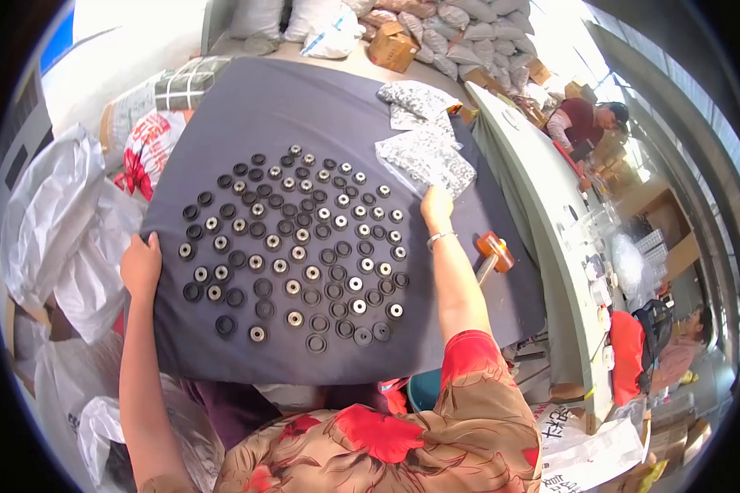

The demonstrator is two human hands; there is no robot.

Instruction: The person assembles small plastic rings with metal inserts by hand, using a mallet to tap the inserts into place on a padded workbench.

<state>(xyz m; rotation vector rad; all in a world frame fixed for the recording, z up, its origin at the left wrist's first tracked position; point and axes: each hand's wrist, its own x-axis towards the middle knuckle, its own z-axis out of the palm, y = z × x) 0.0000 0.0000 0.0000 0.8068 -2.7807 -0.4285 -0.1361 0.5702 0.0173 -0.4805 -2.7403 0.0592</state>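
Note:
On the dark cloth-covered table lie many small black rings, some with silver metal centres, such as one ring near the front. My right hand is closed at the near corner of a clear plastic bag filled with small silvery pieces; its fingertips are partly hidden. Over at the table's left edge rests my left hand, a thumb and finger apart, holding nothing that I can see. A mallet with an orange-brown head lies to the right of my right forearm.
Beyond the first bag lies another filled bag. White sacks stand along the left side. To the right runs a long pale table, with a person at its far side. Cardboard box and piled sacks are at the back.

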